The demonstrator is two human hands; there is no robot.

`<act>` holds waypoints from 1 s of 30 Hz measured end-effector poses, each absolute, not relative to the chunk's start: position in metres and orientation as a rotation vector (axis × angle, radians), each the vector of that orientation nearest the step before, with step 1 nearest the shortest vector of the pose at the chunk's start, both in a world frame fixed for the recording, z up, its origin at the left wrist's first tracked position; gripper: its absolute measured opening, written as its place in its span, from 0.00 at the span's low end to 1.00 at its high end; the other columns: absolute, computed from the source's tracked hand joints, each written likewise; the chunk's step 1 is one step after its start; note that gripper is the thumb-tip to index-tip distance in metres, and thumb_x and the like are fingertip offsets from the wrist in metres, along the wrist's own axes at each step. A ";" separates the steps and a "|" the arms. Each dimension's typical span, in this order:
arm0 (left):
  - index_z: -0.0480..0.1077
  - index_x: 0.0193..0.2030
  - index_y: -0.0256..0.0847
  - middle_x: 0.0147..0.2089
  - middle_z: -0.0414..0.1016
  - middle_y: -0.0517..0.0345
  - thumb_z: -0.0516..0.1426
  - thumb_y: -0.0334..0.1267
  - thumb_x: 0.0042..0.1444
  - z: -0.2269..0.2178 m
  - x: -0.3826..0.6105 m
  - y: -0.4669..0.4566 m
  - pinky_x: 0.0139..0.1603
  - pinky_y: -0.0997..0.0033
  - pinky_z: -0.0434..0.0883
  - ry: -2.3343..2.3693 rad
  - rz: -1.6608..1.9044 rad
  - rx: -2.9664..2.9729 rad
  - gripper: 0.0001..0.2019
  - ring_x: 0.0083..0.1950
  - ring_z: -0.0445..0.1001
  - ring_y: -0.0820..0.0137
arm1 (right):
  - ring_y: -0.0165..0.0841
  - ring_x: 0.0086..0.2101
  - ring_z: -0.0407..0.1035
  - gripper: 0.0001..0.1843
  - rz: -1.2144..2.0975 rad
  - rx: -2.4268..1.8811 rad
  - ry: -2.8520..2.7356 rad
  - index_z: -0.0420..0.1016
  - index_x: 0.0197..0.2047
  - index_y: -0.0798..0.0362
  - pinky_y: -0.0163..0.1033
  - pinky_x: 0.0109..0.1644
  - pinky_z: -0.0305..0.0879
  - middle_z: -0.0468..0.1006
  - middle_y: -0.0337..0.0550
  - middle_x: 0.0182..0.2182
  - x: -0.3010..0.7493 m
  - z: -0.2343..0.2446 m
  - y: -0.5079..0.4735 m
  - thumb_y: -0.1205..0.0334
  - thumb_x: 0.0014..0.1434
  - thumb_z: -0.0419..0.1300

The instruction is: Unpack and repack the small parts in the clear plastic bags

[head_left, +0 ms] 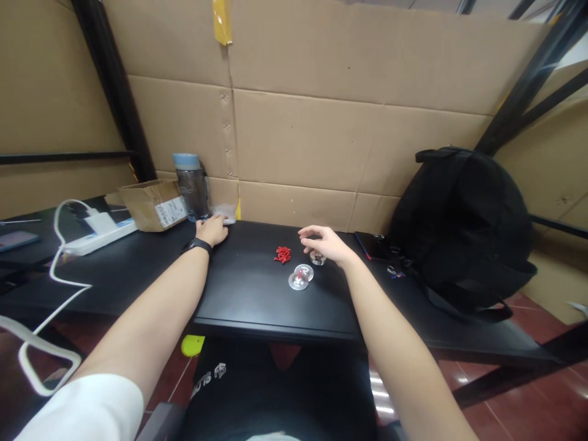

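My left hand, with a black band at the wrist, is low over the far left part of the black table. Its thumb and fingers look apart, and the fingertips are beside a translucent plastic bag near the cardboard wall. I cannot tell whether they touch it. My right hand hovers open, fingers loosely bent, over a small round metallic container that it partly covers. To the left is a pile of small red pieces. Two clear round discs overlap nearer to me, with something red at their middle.
A black backpack stands at the right, with keys and a dark flat device beside it. At the left are a water bottle, an open cardboard box and a white power strip with a cable.
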State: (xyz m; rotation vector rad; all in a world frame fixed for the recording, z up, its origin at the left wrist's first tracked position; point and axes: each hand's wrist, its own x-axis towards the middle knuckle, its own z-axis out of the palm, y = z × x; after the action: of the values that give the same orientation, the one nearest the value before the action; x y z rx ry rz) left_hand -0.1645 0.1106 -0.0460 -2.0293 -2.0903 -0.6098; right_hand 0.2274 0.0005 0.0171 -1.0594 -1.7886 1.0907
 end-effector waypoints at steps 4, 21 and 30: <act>0.65 0.68 0.48 0.72 0.63 0.48 0.50 0.38 0.59 -0.048 -0.165 0.113 0.63 0.41 0.59 -2.135 -0.555 -2.112 0.29 0.71 0.61 0.49 | 0.31 0.32 0.78 0.15 1.105 -1.008 -1.813 0.79 0.48 0.53 0.29 0.25 0.68 0.80 0.50 0.47 0.225 0.021 -0.003 0.59 0.58 0.67; 0.76 0.53 0.39 0.54 0.75 0.47 0.55 0.36 0.55 -0.025 -0.120 0.082 0.59 0.60 0.71 -1.861 -1.189 -2.173 0.20 0.54 0.75 0.58 | 0.40 0.53 0.72 0.25 0.791 -0.779 -2.773 0.84 0.49 0.47 0.39 0.58 0.64 0.79 0.43 0.54 0.231 0.034 -0.013 0.61 0.45 0.74; 0.76 0.49 0.40 0.51 0.74 0.50 0.54 0.32 0.55 -0.011 -0.060 0.052 0.61 0.59 0.71 -1.395 -1.291 -2.478 0.16 0.53 0.75 0.61 | 0.37 0.44 0.75 0.03 0.732 -0.826 -2.638 0.85 0.32 0.50 0.36 0.47 0.69 0.81 0.42 0.45 0.225 0.028 -0.012 0.62 0.50 0.71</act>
State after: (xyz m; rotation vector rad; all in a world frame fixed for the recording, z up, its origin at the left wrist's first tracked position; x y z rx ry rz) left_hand -0.0598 0.0515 -0.0109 -2.4781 -1.3953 -1.2912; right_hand 0.2251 -0.0118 0.0281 -0.8261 -2.6375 0.7320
